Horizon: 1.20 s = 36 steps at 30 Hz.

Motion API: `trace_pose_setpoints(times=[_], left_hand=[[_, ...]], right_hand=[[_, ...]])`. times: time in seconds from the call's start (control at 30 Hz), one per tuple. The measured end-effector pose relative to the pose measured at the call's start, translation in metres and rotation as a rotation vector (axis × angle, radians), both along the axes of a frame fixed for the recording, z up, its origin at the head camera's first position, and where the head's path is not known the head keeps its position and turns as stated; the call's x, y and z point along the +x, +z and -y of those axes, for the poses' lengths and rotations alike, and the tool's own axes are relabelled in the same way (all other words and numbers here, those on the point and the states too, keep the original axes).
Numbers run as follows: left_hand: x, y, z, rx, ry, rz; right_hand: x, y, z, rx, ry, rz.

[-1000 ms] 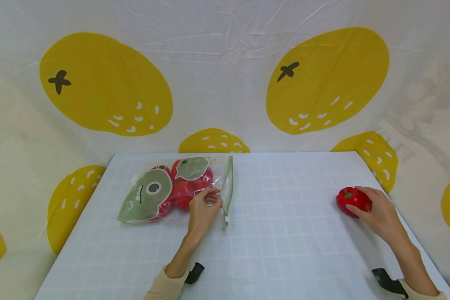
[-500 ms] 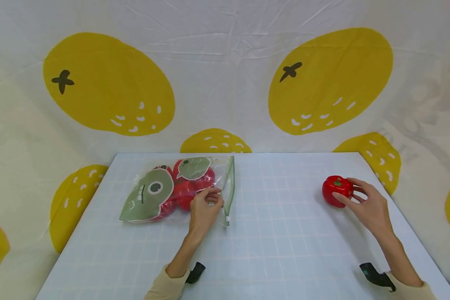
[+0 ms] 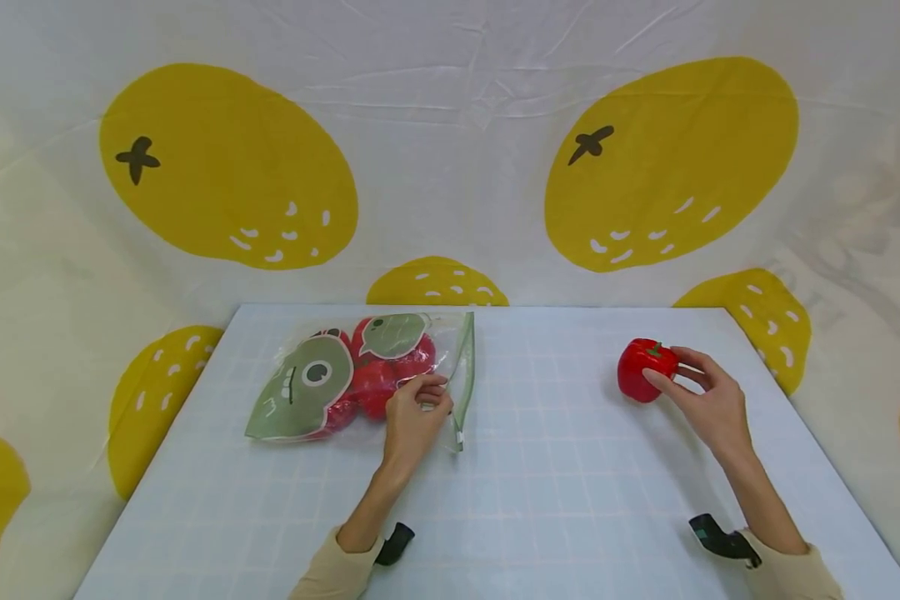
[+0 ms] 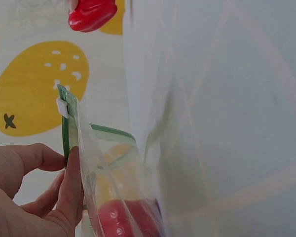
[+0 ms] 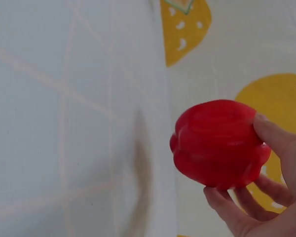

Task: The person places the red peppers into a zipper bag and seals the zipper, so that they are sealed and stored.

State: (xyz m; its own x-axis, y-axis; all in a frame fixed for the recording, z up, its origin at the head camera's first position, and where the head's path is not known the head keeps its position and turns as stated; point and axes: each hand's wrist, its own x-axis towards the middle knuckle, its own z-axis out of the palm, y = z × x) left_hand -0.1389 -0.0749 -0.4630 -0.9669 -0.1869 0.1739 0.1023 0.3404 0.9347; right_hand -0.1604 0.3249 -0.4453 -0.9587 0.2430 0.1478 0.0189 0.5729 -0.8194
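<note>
A clear zip bag (image 3: 300, 392) with green dinosaur prints lies at the left of the table, several red vegetables or fruits (image 3: 375, 387) inside it. My left hand (image 3: 414, 421) pinches the upper layer of the bag close to its green zip edge (image 4: 66, 123); the left wrist view shows the mouth parted there. On the right, my right hand (image 3: 708, 404) holds a red bell pepper (image 3: 641, 371) between thumb and fingers, raised off the table. The right wrist view shows the pepper (image 5: 217, 143) from its side, fingertips beneath it and thumb on top.
The table (image 3: 540, 500) has a pale blue checked cover. Behind it hangs a white cloth (image 3: 450, 167) printed with large yellow fruits. A white slider (image 4: 62, 107) sits at one end of the zip.
The right hand has carried the bell pepper leftward and up from the table's right side toward the bag, tilting it slightly. The left hand keeps its pinch on the bag.
</note>
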Motion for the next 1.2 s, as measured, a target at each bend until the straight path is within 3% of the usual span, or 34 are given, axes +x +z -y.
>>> trace_pose_setpoints(times=[0.37,1.2], left_hand=[[0.000,-0.001,-0.001,-0.005,-0.001,-0.015],[0.002,0.002,-0.001,-0.001,0.003,-0.014]], right_hand=[[-0.011,-0.004,0.027,-0.103,0.004,0.035],[-0.029,-0.013,0.085,-0.392,0.105,0.138]])
